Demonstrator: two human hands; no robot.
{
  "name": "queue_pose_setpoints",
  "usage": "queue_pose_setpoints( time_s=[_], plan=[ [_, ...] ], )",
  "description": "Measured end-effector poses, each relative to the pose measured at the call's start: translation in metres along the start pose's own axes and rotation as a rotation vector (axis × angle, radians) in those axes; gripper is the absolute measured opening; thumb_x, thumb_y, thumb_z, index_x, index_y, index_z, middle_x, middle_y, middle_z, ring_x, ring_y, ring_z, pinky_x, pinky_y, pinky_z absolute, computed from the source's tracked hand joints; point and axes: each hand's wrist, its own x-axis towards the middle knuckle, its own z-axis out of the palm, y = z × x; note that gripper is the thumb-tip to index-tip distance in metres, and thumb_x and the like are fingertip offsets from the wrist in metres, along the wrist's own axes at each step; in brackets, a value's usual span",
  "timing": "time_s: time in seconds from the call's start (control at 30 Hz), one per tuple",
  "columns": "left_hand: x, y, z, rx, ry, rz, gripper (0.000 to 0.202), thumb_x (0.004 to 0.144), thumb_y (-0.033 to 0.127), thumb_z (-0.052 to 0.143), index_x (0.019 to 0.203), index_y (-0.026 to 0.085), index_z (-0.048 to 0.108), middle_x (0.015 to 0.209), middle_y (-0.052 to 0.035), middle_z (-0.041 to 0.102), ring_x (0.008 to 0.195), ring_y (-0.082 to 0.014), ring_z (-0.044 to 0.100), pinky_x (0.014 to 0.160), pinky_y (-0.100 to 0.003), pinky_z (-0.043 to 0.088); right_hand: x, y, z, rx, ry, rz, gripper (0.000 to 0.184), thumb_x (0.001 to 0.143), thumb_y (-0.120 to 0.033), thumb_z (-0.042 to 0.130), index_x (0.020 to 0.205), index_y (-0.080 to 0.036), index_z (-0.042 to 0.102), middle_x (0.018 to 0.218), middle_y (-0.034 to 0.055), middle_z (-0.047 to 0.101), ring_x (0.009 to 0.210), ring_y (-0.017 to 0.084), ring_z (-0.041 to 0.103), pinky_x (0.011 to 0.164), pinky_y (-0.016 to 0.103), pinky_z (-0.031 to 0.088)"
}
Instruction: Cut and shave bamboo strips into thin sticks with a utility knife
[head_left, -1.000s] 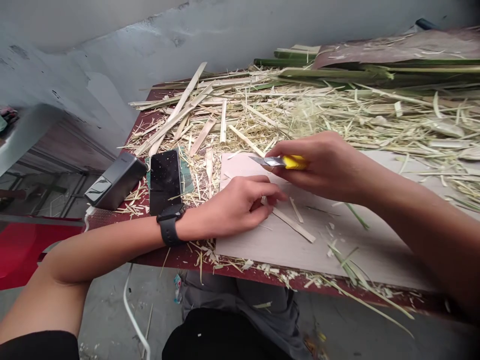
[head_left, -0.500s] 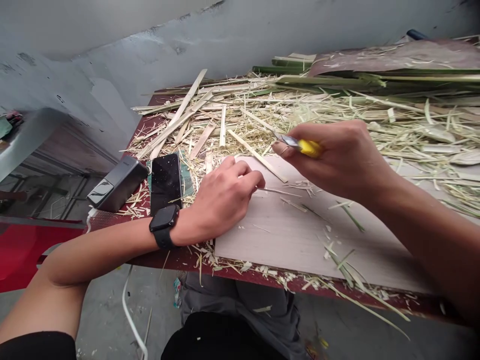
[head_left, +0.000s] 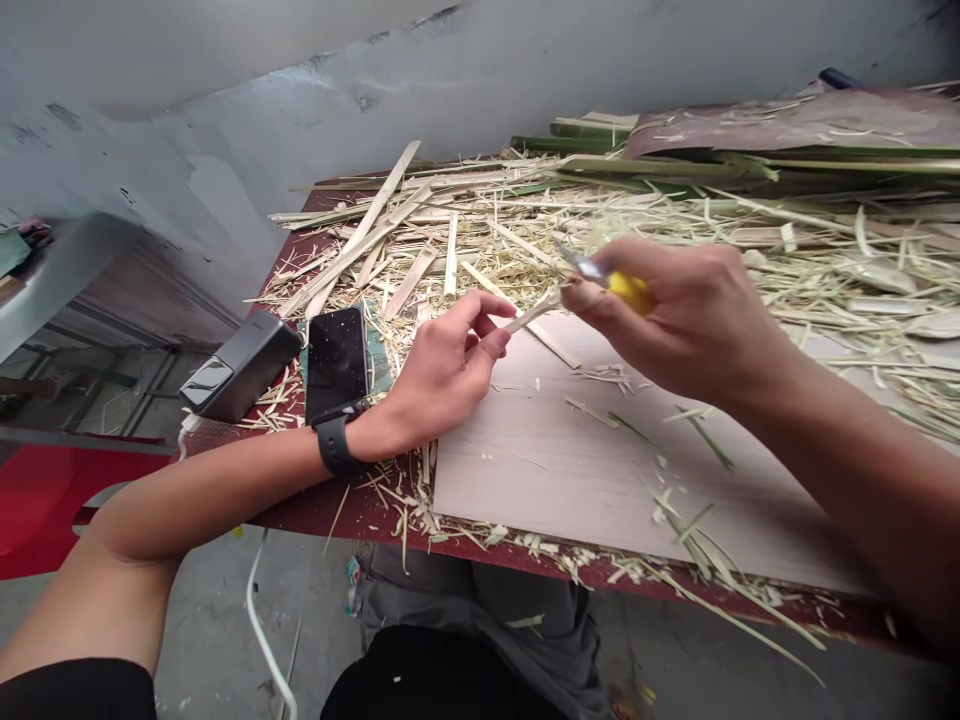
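My left hand point(head_left: 450, 375) is closed, thumb and fingers pinching a thin pale bamboo strip point(head_left: 535, 311) just above the board. The strip slants up to the right, and its far end meets the thumb of my right hand point(head_left: 694, 320). That hand is wrapped around a yellow-handled utility knife point(head_left: 631, 290), slightly blurred, whose metal tip points up and left over the strip's end. Beneath both hands lies a pale wooden board point(head_left: 540, 470), dotted with bamboo slivers and small chips.
A heap of bamboo shavings point(head_left: 660, 215) covers the table's back, with green bamboo lengths point(head_left: 675, 168) behind. Left of my hand lie a dusty phone point(head_left: 337, 355) and a dark grey box-shaped device point(head_left: 244, 365) with a white cable. The table edge point(head_left: 517, 550) runs before my lap.
My left hand has turned, lifting the bamboo strip off the board so its far end reaches my right hand. The right hand with the knife has shifted only slightly right.
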Motion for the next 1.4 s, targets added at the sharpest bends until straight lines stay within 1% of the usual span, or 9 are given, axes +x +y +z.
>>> queue_pose_setpoints(
  time_s=[0.2, 0.4, 0.53, 0.7, 0.8, 0.97, 1.07, 1.27, 1.4],
  plan=[
    [0.002, 0.006, 0.002, -0.181, 0.083, -0.113, 0.016, 0.101, 0.014, 0.058, 0.114, 0.021, 0.052, 0.085, 0.0005, 0.062, 0.086, -0.0136, 0.068, 0.069, -0.024, 0.055, -0.001, 0.008, 0.010, -0.050, -0.096, -0.030, 0.051, 0.103, -0.065, 0.049, 0.071, -0.025, 0.048, 0.056, 0.0004, 0.045, 0.050, 0.015, 0.037, 0.055, 0.033, 0.023],
    [-0.001, 0.011, 0.005, -0.229, 0.109, -0.100, 0.019, 0.101, 0.014, 0.057, 0.114, 0.023, 0.047, 0.087, 0.0004, 0.063, 0.087, -0.0132, 0.068, 0.067, -0.024, 0.055, -0.003, 0.000, 0.009, -0.079, -0.047, -0.013, 0.052, 0.099, -0.066, 0.058, 0.069, -0.025, 0.050, 0.058, 0.0018, 0.046, 0.052, 0.016, 0.035, 0.055, 0.033, 0.018],
    [-0.001, 0.011, 0.005, -0.249, 0.123, -0.129, 0.018, 0.101, 0.016, 0.058, 0.108, 0.024, 0.044, 0.088, 0.0001, 0.062, 0.086, -0.0132, 0.068, 0.063, -0.023, 0.053, -0.001, -0.005, 0.005, -0.184, -0.008, 0.039, 0.054, 0.099, -0.070, 0.056, 0.071, -0.024, 0.048, 0.064, 0.0042, 0.051, 0.054, 0.015, 0.036, 0.056, 0.033, 0.016],
    [-0.010, 0.011, 0.011, -0.318, 0.059, -0.154, 0.018, 0.100, 0.015, 0.058, 0.106, 0.024, 0.043, 0.085, 0.0004, 0.061, 0.085, -0.0137, 0.068, 0.062, -0.023, 0.054, 0.008, 0.033, -0.015, -0.332, 0.134, 0.297, 0.058, 0.097, -0.076, 0.052, 0.073, -0.024, 0.047, 0.058, 0.0018, 0.038, 0.054, 0.014, 0.027, 0.060, 0.037, 0.021],
    [-0.014, 0.009, 0.013, -0.339, -0.014, -0.132, 0.015, 0.099, 0.012, 0.057, 0.106, 0.022, 0.048, 0.090, -0.0008, 0.060, 0.084, -0.0119, 0.066, 0.062, -0.021, 0.054, 0.011, 0.051, -0.021, -0.270, 0.194, 0.304, 0.062, 0.095, -0.082, 0.049, 0.071, -0.025, 0.056, 0.055, 0.0038, 0.041, 0.055, 0.017, 0.030, 0.063, 0.041, 0.025],
    [-0.011, 0.006, 0.012, -0.381, -0.054, -0.206, 0.015, 0.098, 0.012, 0.061, 0.105, 0.020, 0.050, 0.098, -0.0003, 0.055, 0.060, -0.0027, 0.054, 0.045, -0.016, 0.046, 0.008, 0.025, -0.010, -0.078, -0.032, 0.277, 0.072, 0.089, -0.093, 0.025, 0.076, -0.039, 0.070, 0.055, 0.0078, 0.041, 0.058, 0.027, 0.036, 0.060, 0.046, 0.028],
    [-0.009, 0.007, 0.012, -0.416, -0.084, -0.235, 0.019, 0.098, 0.012, 0.060, 0.111, 0.020, 0.048, 0.098, -0.0011, 0.059, 0.061, -0.0049, 0.060, 0.047, -0.018, 0.054, 0.007, 0.011, -0.005, -0.033, -0.099, 0.252, 0.069, 0.089, -0.093, 0.026, 0.073, -0.042, 0.069, 0.056, 0.0076, 0.039, 0.059, 0.027, 0.035, 0.059, 0.046, 0.028],
    [-0.005, 0.010, 0.008, -0.439, -0.112, -0.316, 0.021, 0.101, 0.009, 0.054, 0.117, 0.020, 0.044, 0.097, -0.0022, 0.069, 0.062, -0.0062, 0.065, 0.055, -0.021, 0.062, 0.007, 0.022, -0.008, -0.057, 0.033, 0.264, 0.075, 0.092, -0.092, 0.031, 0.067, -0.027, 0.059, 0.057, 0.0013, 0.037, 0.058, 0.018, 0.036, 0.060, 0.039, 0.031],
    [-0.003, 0.010, 0.007, -0.444, -0.112, -0.348, 0.023, 0.102, 0.009, 0.055, 0.118, 0.020, 0.042, 0.096, -0.0012, 0.069, 0.057, -0.0054, 0.065, 0.052, -0.020, 0.060, 0.006, 0.021, -0.004, -0.002, -0.097, 0.153, 0.067, 0.097, -0.082, 0.039, 0.068, -0.024, 0.054, 0.054, -0.0019, 0.039, 0.054, 0.013, 0.035, 0.057, 0.035, 0.030]
  ],
)
